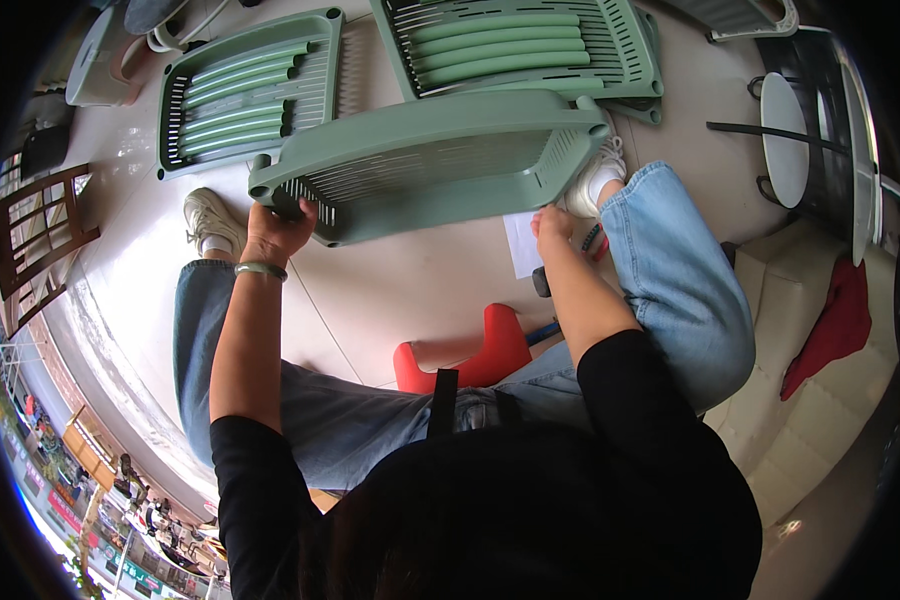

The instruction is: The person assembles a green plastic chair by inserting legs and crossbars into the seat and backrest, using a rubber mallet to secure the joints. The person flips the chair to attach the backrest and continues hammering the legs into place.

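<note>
A green plastic shelf tray (420,185) with slotted sides is tipped up on its long side in front of me, between my feet. My left hand (282,228) is closed around its left end, near the corner socket. At the tray's lower right edge, my right hand (552,224) has its fingers curled against the rim. Beyond it, a second green tray (320,90) on the floor holds several green tubes (235,128). Another green tray (648,65) at the far right bears several more tubes (500,48) and rests on a further tray.
A red stool (505,350) is below me. A white sheet (520,245) and a black-handled tool (541,282) lie by my right hand. To the right are a beige sofa (800,330) with a red cloth (832,325); a wooden chair (45,235) is at left.
</note>
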`<action>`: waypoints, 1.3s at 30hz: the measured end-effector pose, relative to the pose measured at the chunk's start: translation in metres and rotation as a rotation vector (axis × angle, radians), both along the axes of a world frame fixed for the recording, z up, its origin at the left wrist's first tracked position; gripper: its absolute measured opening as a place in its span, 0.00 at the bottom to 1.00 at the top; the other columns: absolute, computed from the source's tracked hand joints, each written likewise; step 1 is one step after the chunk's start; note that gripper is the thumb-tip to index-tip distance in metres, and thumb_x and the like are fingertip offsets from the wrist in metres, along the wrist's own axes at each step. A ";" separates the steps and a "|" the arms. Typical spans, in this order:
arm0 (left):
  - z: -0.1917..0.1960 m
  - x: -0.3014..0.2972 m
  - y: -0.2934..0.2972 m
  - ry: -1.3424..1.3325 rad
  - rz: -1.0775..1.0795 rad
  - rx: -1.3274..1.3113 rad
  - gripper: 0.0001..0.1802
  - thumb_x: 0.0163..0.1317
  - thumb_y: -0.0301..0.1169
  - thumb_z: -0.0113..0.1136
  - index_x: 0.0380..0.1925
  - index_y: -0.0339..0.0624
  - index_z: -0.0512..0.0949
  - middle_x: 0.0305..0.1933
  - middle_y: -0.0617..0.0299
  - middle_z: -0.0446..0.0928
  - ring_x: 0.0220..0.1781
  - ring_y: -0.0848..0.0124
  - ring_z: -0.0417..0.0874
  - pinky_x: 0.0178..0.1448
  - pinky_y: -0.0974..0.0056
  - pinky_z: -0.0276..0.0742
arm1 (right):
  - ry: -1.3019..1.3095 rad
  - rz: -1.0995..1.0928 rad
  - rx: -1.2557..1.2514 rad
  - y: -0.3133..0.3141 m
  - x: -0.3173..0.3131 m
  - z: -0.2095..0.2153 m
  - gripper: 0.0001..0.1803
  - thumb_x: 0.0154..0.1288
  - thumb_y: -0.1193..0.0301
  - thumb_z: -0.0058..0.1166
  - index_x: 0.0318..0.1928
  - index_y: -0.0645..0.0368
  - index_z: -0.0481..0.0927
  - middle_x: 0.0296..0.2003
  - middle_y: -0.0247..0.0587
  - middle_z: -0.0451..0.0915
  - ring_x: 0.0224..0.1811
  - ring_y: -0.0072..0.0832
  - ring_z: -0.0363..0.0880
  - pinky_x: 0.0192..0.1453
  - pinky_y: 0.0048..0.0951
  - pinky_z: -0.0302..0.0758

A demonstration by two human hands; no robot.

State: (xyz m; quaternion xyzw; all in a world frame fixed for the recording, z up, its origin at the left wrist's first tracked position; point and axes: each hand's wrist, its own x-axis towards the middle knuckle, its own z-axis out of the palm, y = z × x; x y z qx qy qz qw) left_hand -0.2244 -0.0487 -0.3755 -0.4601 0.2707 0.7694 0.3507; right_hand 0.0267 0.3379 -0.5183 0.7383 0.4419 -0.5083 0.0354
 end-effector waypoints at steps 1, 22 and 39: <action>0.001 0.001 -0.003 0.010 0.001 0.022 0.20 0.63 0.42 0.55 0.50 0.42 0.75 0.47 0.52 0.73 0.38 0.63 0.75 0.35 0.67 0.80 | 0.184 -0.413 -0.059 0.009 -0.010 0.006 0.34 0.63 0.43 0.51 0.45 0.67 0.75 0.31 0.45 0.78 0.30 0.31 0.77 0.29 0.32 0.75; -0.070 0.116 -0.103 0.223 -0.719 -0.499 0.32 0.66 0.57 0.45 0.66 0.55 0.64 0.65 0.69 0.68 0.61 0.66 0.67 0.57 0.52 0.62 | 0.591 0.394 -0.340 -0.005 -0.015 0.062 0.28 0.66 0.77 0.48 0.67 0.52 0.68 0.53 0.34 0.78 0.49 0.26 0.78 0.49 0.30 0.76; -0.092 0.136 -0.057 0.114 -0.954 -0.973 0.33 0.56 0.39 0.60 0.59 0.36 0.64 0.59 0.41 0.70 0.59 0.48 0.73 0.55 0.46 0.72 | 0.161 0.854 -0.074 -0.041 -0.042 0.081 0.37 0.61 0.67 0.59 0.69 0.53 0.60 0.62 0.47 0.69 0.65 0.42 0.68 0.65 0.43 0.67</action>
